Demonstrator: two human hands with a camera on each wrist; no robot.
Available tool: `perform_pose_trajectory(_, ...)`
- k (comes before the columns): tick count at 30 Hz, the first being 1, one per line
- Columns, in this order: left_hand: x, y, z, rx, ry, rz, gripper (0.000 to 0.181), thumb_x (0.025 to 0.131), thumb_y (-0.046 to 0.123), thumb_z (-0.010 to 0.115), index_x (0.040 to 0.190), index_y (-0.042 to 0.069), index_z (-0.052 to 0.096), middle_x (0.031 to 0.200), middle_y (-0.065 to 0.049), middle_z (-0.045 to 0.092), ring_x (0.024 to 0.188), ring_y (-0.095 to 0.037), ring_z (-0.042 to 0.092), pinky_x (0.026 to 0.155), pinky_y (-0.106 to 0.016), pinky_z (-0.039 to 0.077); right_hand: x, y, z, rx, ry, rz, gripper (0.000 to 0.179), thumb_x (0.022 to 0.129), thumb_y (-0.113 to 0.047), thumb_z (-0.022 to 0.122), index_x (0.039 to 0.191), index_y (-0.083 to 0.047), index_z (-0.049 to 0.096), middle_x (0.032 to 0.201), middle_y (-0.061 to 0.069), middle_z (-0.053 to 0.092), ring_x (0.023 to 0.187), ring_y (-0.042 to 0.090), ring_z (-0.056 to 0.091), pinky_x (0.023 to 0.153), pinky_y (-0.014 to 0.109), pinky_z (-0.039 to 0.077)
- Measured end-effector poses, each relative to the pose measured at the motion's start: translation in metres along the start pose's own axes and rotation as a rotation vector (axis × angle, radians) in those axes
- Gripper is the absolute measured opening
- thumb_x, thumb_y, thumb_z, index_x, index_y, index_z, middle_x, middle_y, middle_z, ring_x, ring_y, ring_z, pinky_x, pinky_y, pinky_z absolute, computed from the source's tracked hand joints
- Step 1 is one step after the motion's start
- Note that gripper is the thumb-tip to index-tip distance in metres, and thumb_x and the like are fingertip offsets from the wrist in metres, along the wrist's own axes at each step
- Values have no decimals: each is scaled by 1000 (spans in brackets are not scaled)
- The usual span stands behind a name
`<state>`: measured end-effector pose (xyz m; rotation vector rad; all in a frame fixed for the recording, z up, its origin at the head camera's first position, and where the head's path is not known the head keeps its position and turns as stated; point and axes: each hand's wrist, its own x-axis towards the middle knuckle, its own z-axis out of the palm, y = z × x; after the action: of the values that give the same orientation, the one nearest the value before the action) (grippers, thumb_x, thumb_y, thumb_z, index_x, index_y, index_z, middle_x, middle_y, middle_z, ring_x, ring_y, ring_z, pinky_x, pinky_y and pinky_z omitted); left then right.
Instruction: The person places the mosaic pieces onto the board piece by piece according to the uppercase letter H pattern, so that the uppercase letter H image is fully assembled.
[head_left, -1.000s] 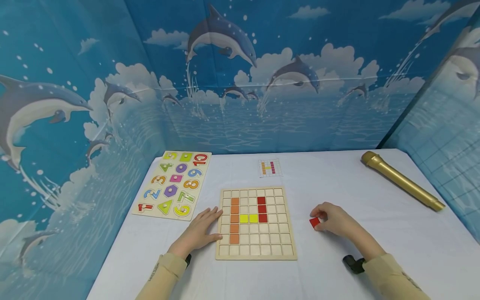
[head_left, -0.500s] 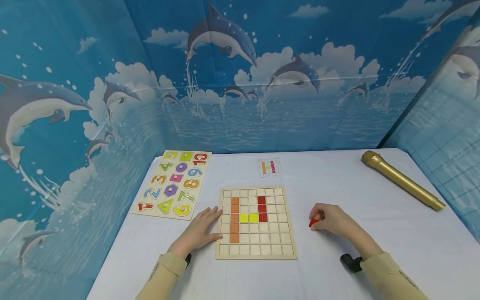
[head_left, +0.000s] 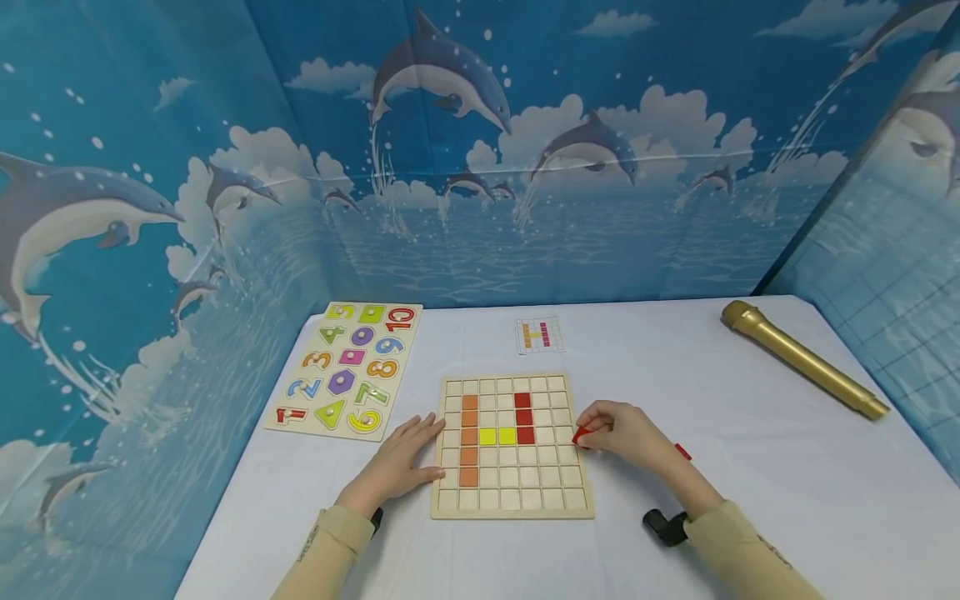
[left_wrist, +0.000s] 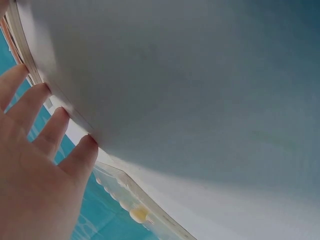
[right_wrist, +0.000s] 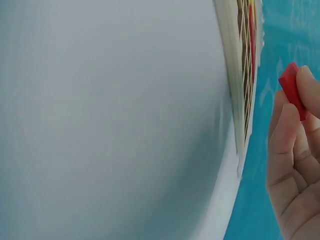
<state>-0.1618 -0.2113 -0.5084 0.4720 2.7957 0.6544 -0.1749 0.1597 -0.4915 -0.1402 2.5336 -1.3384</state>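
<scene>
A wooden grid board (head_left: 530, 500) lies on the white table, with a column of orange tiles (head_left: 468, 436), two yellow tiles (head_left: 498, 437) and three red tiles (head_left: 524, 418) set in its squares. My left hand (head_left: 401, 462) rests against the board's left edge, fingers spread; the left wrist view shows its fingertips (left_wrist: 62, 114) along that edge. My right hand (head_left: 626, 433) pinches a loose red tile (right_wrist: 293, 91) between thumb and fingers, right at the board's right edge. Another red tile (head_left: 682, 452) lies on the table, partly behind the right wrist.
A number and shape puzzle board (head_left: 347, 371) lies at the back left. A small pattern card (head_left: 540, 336) with a coloured H is behind the grid board. A gold microphone-like rod (head_left: 806, 360) lies at the back right. Dolphin-printed cloth (head_left: 465, 233) hangs around the table.
My right hand has moved left with its red tile, from the open table to the board's right edge. The other red tile has come into sight. My left hand has stayed put.
</scene>
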Motion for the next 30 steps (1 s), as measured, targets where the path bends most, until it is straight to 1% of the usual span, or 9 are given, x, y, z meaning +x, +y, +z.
perform_pose_trajectory(4,-1,0,0,0,0,-1,76,85,33,77,150,15,42,159,-10,34,149,-36,26,120,-57,27,4,-12,16,11,-5,-11,20,81,-14,80,96,-8,68,83,1,65,75,14,59,64,22,52)
perform_pose_trajectory(6,-1,1,0,2,1,-1,76,85,33,77,150,15,42,159,-10,35,149,-36,26,120,-57,27,6,-19,25,14,-6,2,19,81,-12,80,95,-8,68,83,1,64,76,14,58,66,22,50)
perform_pose_trajectory(10,-1,1,-1,1,0,-2,76,85,33,77,150,15,42,159,-10,35,149,-36,26,120,-57,27,10,-32,38,4,-20,9,19,80,-8,80,95,-8,68,84,2,64,77,14,57,69,23,49)
perform_pose_trajectory(14,-1,2,-1,-2,1,1,76,85,33,77,150,15,42,159,-10,35,149,-36,26,120,-57,27,13,-40,48,-6,-37,-8,18,79,-6,80,93,-8,68,84,2,63,77,14,56,70,24,48)
perform_pose_trajectory(22,0,0,0,9,4,5,76,85,32,76,150,15,42,159,-10,35,149,-36,26,120,-56,27,18,-46,60,-72,-74,-52,14,80,-5,79,84,-10,66,78,0,61,71,13,55,65,24,48)
perform_pose_trajectory(26,0,-1,0,4,3,8,76,85,33,77,150,15,42,159,-10,35,148,-36,26,120,-57,27,19,-44,63,-95,-93,-67,16,80,-2,78,81,-10,65,76,-1,61,69,12,55,63,24,48)
perform_pose_trajectory(30,-1,0,0,1,0,6,76,85,33,76,150,15,42,159,-10,34,149,-36,26,120,-57,28,20,-43,65,-122,-93,-81,16,80,-1,78,80,-11,65,74,-2,60,69,12,54,63,23,48)
